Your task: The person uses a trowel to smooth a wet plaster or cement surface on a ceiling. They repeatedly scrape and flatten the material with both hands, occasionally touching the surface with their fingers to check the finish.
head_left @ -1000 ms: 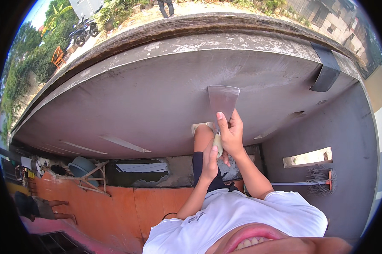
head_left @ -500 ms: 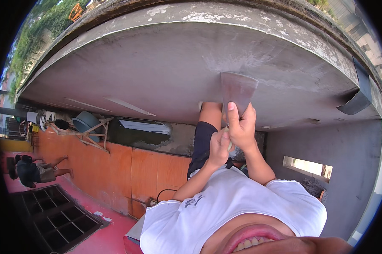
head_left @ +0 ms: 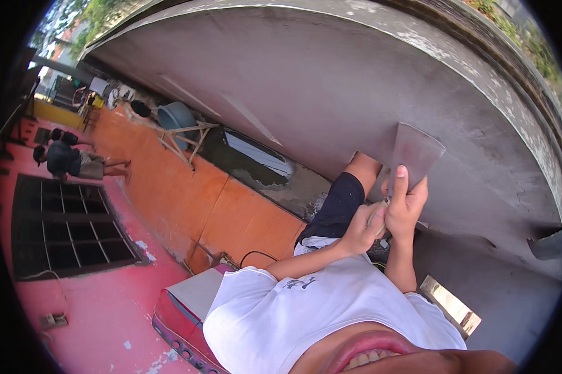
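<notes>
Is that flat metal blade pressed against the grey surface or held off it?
Cannot tell for sure: the blade lies over the grey surface, with the right hand gripping below it.

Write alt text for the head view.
Both hands grip a flat steel trowel against a grey plastered surface: right hand with thumb up the blade, left hand at the handle. Orange floor lies beyond.

My right hand [head_left: 407, 202] is raised in front of me, fingers curled shut round a handle, thumb stretched straight up along the back of the blade. My left hand [head_left: 363, 229] sits just beside and below it, touching it, fingers bent closed. Both forearms rise from my chest, elbows bent, the left one slanting across to the right.
</notes>
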